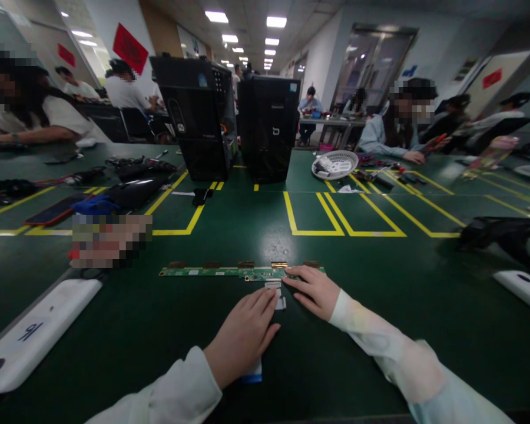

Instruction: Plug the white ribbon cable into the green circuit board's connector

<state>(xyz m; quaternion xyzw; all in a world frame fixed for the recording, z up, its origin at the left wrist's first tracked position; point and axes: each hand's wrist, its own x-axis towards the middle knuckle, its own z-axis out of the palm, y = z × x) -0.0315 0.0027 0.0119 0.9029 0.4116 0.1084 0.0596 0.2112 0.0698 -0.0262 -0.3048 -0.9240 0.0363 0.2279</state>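
A long, narrow green circuit board [221, 272] lies across the dark green table in front of me, with brownish tabs along its far edge. From its near side a white flat ribbon cable [281, 302] runs toward me under my left hand [245, 330]; its blue-tipped end shows below the palm. The left fingers are pressed together on the cable close to the board, partly hiding it, and the thumb sits lower. My right hand [314, 291] rests with fingers apart, index fingertip on the right part of the board, covering some of it.
Two black computer towers [267, 129] stand behind the board. A white basket [335, 165] holds pale parts. Yellow tape [318, 233] marks out rectangles. White devices lie at left [39, 330] and right [523, 288]. Cables and tools clutter the left. Several people sit around.
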